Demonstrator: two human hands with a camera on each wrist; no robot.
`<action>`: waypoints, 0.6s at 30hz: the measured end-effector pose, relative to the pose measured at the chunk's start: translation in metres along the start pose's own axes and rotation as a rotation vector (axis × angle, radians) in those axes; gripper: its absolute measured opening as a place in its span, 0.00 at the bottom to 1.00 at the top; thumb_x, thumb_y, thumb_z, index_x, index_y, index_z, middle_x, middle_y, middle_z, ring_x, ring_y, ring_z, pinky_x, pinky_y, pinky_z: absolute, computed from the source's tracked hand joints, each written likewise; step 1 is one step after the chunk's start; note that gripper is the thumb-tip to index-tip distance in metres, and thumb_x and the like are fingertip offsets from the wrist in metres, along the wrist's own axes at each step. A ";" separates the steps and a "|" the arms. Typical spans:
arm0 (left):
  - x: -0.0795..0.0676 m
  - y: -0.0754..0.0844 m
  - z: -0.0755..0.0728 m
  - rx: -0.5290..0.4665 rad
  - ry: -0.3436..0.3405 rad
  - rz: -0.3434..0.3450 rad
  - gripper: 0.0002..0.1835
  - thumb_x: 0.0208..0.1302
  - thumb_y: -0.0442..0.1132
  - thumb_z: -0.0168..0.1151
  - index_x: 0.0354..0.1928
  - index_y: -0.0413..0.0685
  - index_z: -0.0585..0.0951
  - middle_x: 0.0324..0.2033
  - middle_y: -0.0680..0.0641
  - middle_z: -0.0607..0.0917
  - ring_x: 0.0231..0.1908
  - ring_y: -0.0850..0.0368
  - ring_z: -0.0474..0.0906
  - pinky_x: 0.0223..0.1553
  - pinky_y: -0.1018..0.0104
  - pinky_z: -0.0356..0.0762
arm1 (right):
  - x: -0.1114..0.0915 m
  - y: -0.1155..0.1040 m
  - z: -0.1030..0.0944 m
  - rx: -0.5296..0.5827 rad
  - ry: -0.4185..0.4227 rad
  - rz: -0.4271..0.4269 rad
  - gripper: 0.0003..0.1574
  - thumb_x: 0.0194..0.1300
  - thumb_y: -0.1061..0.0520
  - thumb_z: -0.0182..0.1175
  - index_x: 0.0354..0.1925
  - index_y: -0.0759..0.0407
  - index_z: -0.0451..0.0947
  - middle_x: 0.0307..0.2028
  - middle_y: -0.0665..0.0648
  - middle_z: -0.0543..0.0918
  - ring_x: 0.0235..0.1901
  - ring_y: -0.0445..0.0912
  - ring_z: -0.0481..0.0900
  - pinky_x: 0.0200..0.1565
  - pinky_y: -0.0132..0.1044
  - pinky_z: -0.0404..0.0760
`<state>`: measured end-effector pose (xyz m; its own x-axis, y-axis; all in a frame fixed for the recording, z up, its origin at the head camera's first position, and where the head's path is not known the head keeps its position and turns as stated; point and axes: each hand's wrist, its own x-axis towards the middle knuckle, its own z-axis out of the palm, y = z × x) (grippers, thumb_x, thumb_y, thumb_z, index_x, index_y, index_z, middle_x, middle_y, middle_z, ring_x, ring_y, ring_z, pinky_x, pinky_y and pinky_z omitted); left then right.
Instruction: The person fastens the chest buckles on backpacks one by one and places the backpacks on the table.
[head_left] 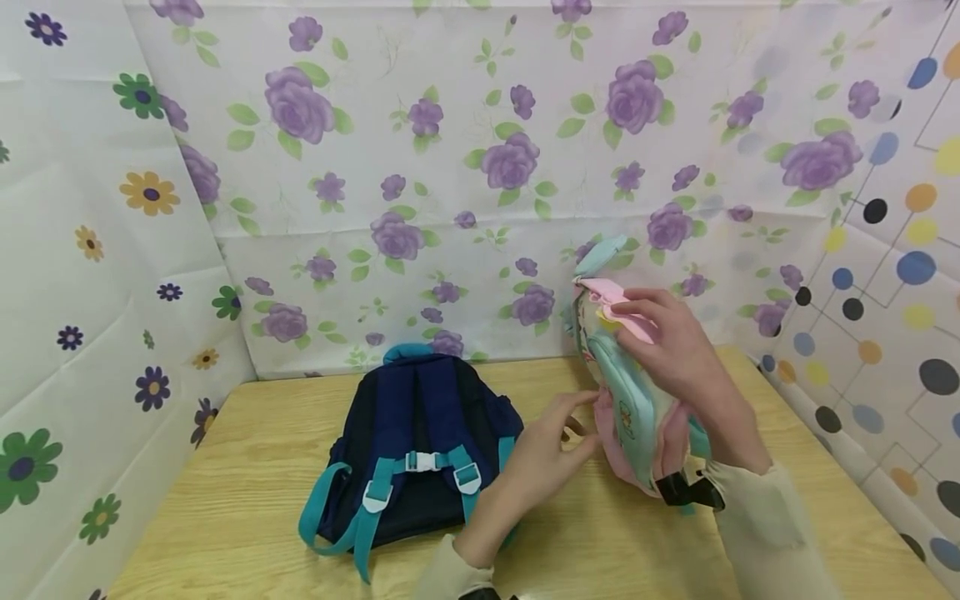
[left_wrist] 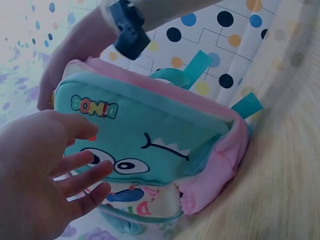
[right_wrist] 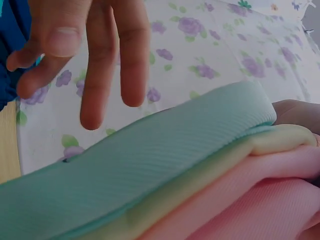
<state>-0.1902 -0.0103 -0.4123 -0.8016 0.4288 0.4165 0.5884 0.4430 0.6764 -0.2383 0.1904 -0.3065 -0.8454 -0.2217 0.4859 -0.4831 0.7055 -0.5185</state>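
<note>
The mint-green and pink fabric backpack [head_left: 633, 404] stood near the far right corner of the pale wood-grain bench [head_left: 225, 492], its top pinched by the right hand [head_left: 672, 346], and risked toppling if that grip slipped, since the left hand [head_left: 542, 457], fingers loosely spread, gave no evident support.

Bare table [head_left: 240, 492] offers passage left of the navy backpack [head_left: 396, 417]. Between it and the pink-and-mint backpack [head_left: 632, 408], the left hand [head_left: 546, 457] obstructs the gap; the right hand [head_left: 669, 342] blocks the latter's top. The flowered curtain [head_left: 450, 258] bars the rear, though clearance behind that bag is hard to judge.
</note>
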 end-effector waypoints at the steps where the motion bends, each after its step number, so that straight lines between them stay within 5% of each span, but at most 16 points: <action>1: -0.001 -0.001 -0.002 -0.013 0.006 0.005 0.27 0.71 0.42 0.61 0.69 0.55 0.68 0.62 0.51 0.76 0.45 0.61 0.82 0.45 0.68 0.80 | 0.000 0.000 0.001 0.008 0.001 0.008 0.20 0.68 0.56 0.60 0.55 0.65 0.80 0.65 0.64 0.72 0.66 0.64 0.65 0.64 0.66 0.63; 16: -0.007 -0.006 -0.026 -0.124 0.011 -0.049 0.27 0.74 0.51 0.56 0.72 0.65 0.65 0.67 0.54 0.73 0.49 0.63 0.81 0.50 0.61 0.79 | -0.012 0.003 0.020 0.217 0.077 0.089 0.23 0.71 0.50 0.60 0.58 0.59 0.80 0.67 0.57 0.72 0.66 0.57 0.69 0.61 0.60 0.72; 18: -0.007 -0.007 -0.027 -0.145 0.015 -0.058 0.28 0.73 0.51 0.57 0.72 0.66 0.63 0.67 0.55 0.72 0.49 0.63 0.81 0.51 0.60 0.79 | -0.015 0.002 0.023 0.250 0.100 0.089 0.22 0.70 0.51 0.61 0.59 0.58 0.80 0.66 0.55 0.73 0.66 0.55 0.70 0.62 0.53 0.74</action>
<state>-0.1915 -0.0380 -0.4034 -0.8362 0.3930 0.3825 0.5204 0.3484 0.7796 -0.2318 0.1797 -0.3314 -0.8665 -0.0898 0.4911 -0.4593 0.5290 -0.7136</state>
